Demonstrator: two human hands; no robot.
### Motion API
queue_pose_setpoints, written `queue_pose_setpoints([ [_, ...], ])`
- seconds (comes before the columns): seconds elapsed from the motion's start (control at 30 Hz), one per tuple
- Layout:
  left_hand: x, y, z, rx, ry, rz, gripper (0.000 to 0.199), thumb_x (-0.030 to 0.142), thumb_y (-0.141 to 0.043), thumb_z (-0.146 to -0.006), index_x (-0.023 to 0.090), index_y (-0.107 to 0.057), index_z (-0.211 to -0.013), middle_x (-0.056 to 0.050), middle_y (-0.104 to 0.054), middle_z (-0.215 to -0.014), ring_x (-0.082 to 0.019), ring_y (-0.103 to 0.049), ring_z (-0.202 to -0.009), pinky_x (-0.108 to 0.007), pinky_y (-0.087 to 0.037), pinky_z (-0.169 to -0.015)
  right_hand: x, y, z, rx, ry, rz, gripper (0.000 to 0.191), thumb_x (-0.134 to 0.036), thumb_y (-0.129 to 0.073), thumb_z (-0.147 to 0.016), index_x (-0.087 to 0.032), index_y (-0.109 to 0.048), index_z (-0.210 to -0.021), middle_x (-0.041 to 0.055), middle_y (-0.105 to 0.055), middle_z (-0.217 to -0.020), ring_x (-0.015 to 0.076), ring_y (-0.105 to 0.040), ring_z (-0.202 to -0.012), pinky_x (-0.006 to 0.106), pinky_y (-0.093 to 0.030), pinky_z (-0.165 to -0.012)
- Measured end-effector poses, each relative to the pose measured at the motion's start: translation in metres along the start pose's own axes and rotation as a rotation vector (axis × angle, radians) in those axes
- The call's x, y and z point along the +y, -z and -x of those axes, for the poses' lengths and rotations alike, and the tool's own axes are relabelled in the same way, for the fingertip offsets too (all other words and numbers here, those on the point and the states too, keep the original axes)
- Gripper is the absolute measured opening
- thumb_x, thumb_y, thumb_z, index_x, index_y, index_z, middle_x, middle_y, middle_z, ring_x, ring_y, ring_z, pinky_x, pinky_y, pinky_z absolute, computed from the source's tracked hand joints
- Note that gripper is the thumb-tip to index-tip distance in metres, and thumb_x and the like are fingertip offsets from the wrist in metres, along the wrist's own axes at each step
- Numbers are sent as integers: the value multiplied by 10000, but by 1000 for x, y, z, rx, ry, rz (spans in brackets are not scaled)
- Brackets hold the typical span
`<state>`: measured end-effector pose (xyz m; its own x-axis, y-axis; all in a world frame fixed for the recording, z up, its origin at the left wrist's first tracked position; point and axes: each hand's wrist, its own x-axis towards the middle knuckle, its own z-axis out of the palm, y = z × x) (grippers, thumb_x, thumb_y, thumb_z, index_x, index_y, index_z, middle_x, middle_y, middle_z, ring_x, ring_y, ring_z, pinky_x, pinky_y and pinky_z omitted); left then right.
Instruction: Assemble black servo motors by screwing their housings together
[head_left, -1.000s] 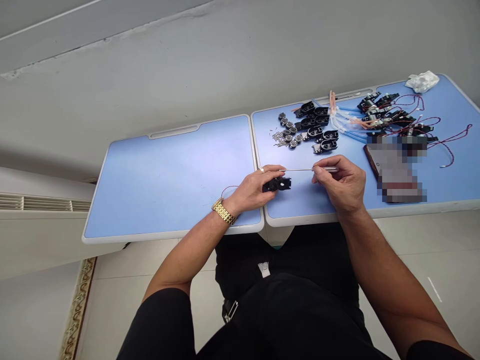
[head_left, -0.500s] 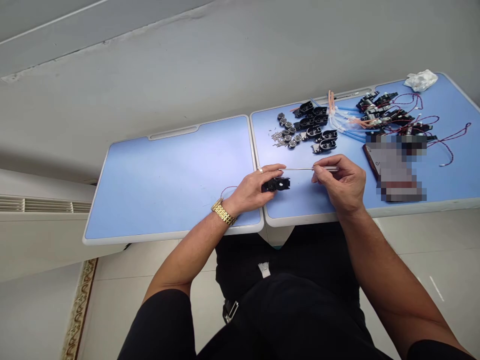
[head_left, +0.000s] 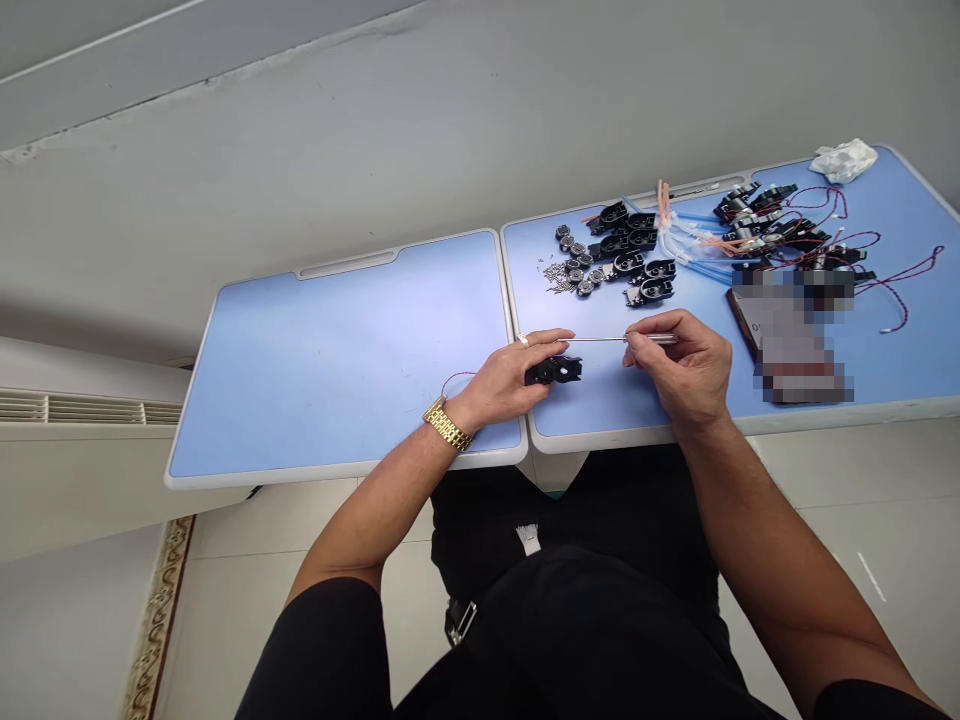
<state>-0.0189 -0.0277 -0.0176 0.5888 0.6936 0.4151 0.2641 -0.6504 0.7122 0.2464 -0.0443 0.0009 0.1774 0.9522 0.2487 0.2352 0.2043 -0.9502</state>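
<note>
My left hand (head_left: 514, 378) is closed on a small black plastic housing (head_left: 555, 370) at the front of the blue table, near the seam between its two halves. A thin red wire (head_left: 456, 378) trails out to the left of that hand. Between the fingers of my right hand (head_left: 686, 365) is a slim screwdriver (head_left: 656, 339). Its long metal shaft points left, and the tip meets my left fingertips just above the housing. Whether a screw sits at the tip is too small to make out.
Several open black housings (head_left: 626, 265) lie behind my hands, beside round metal parts (head_left: 574, 258) and scattered screws (head_left: 559, 278). Blue and orange tubes (head_left: 686, 240) and wired assemblies (head_left: 780, 230) fill the right. A phone (head_left: 795, 350), partly pixelated, lies right of my right hand; crumpled white plastic (head_left: 844, 160) sits behind.
Almost nothing differs. The black housing in my left hand has turned or shifted very slightly, while the screwdriver and my right hand keep their place.
</note>
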Motion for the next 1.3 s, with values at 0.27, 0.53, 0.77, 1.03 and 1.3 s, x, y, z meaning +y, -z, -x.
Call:
queue_pose_setpoints([
  [0.27, 1, 1, 0, -16, 0, -18, 673, 16, -639, -893, 251, -671, -1522, -122, -685, -1632, -279, -720, -1452, -500, -642, -1187, 2, 1, 0, 13, 21, 22, 26, -266, -836, -869, -271, -811, -874, -23, -750, -700, 169, -705, -598, 310, -504, -533],
  [0.53, 1, 0, 0, -15, 8, -40, 707, -1, -638, -874, 265, -658, -1529, -113, -693, -1623, -286, -729, -1442, -518, -640, -1192, 5, 3, 0, 11, 112, 120, 24, -280, -825, -881, -272, -813, -900, -14, -789, -753, 183, -715, -619, 322, -518, -539],
  [0.77, 4, 0, 1, -39, 37, -73, 698, -10, -634, -875, 253, -657, -1522, -106, -693, -1622, -284, -731, -1434, -508, -638, -1203, -18, 9, -4, -43, 420, 309, 72, -231, -766, -913, -292, -796, -891, -18, -788, -734, 170, -677, -553, 332, -566, -547],
  [1.03, 8, -1, 3, -89, 53, -127, 721, -10, -609, -869, 229, -624, -1549, -120, -660, -1657, -282, -736, -1422, -488, -650, -1188, -63, 17, -14, -312, 810, 555, 145, -126, -707, -1001, -266, -741, -985, -7, -810, -834, 189, -748, -701, 343, -553, -671],
  [1.3, 9, -1, 4, -109, 51, -152, 668, -22, -608, -840, 218, -663, -1460, -114, -679, -1639, -261, -785, -1320, -463, -678, -1121, -86, 13, -8, -445, 849, 795, 225, -222, -616, -1114, -235, -725, -918, 9, -754, -767, 171, -660, -646, 363, -404, -618],
])
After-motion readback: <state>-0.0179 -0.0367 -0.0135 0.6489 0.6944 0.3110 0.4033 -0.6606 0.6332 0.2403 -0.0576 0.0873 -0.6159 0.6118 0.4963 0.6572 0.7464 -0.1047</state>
